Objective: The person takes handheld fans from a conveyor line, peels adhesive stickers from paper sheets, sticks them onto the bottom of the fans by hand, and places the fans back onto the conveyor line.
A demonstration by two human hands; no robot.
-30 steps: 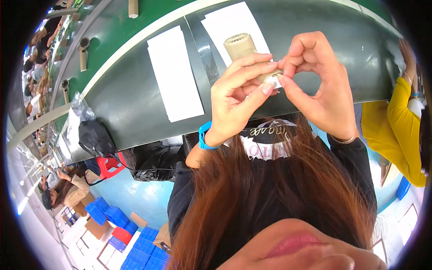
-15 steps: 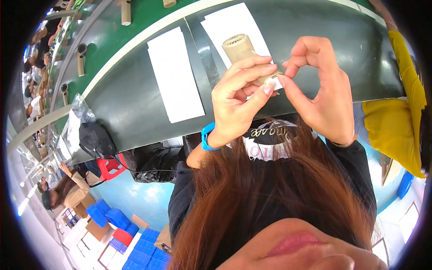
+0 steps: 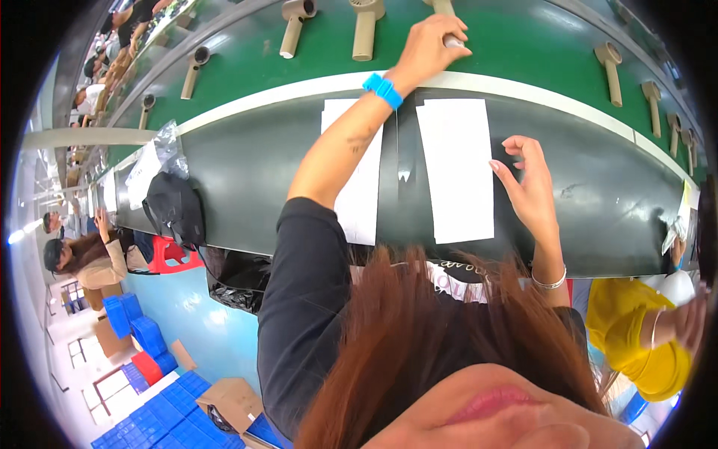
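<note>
My left hand (image 3: 434,51), with a blue wristband on the wrist, reaches forward over the green conveyor belt. Its fingers are closed around the pale lower end of a beige handheld fan (image 3: 443,7), whose upper part runs out of the picture at the top edge. Over the dark tabletop, my right hand (image 3: 529,183) is held open with curved fingers and nothing in it. Just left of it lies a stack of white paper sheets (image 3: 458,172). A second white paper stack (image 3: 357,202) is partly hidden under my left forearm.
More beige fans lie along the belt, among them a fan (image 3: 364,34) left of my hand and a fan (image 3: 612,75) to the right. A black backpack (image 3: 173,209) rests at the table's left. A person in a yellow top (image 3: 632,337) is close on my right.
My left hand has carried the fan forward from above the table to the green belt. My right hand has come away from the fan's end and lowered, its pinch opened.
</note>
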